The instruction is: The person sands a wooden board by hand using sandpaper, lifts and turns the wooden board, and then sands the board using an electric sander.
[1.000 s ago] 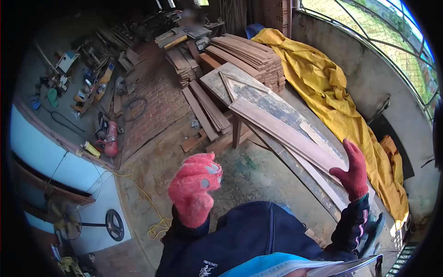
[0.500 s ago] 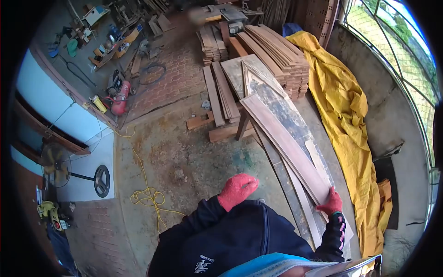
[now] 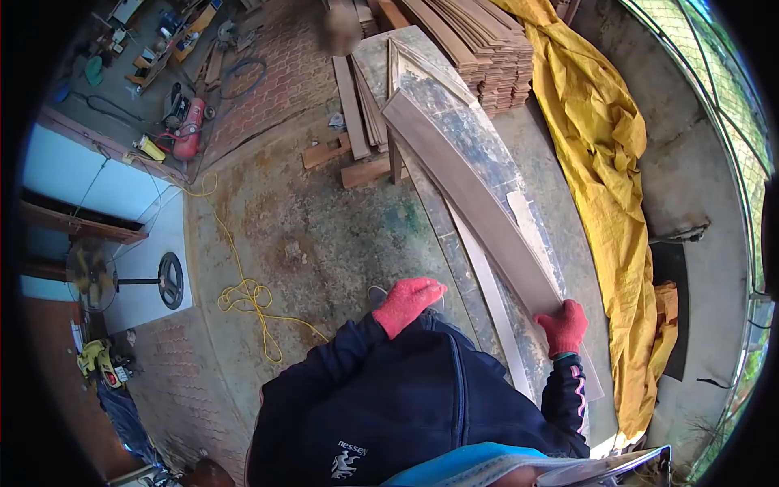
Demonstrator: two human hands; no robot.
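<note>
My right hand [image 3: 564,327], in a red glove, is closed around the near end of a long brown wooden board [image 3: 475,207]. The board lies slantwise along a worn, paint-stained worktable [image 3: 505,166]. My left hand [image 3: 408,307], also red-gloved, is held before my body, left of the table and apart from the board. Its fingers are pressed together, and whatever may be inside them is hidden. A narrow pale strip [image 3: 491,304] lies left of the board, and a short light piece [image 3: 527,223] lies to its right.
Stacked planks [image 3: 495,57] stand beyond the table. A yellow tarp [image 3: 592,162] runs along the right wall. Loose planks [image 3: 350,109] lie left of the table's far end. A yellow cord [image 3: 247,296] is coiled on the floor, and a red compressor [image 3: 188,128] stands farther back.
The board now shows a plainer, darker face, without the grooved edge seen earlier. My right hand has shifted its hold on the near end. The camera view has tilted downward.
</note>
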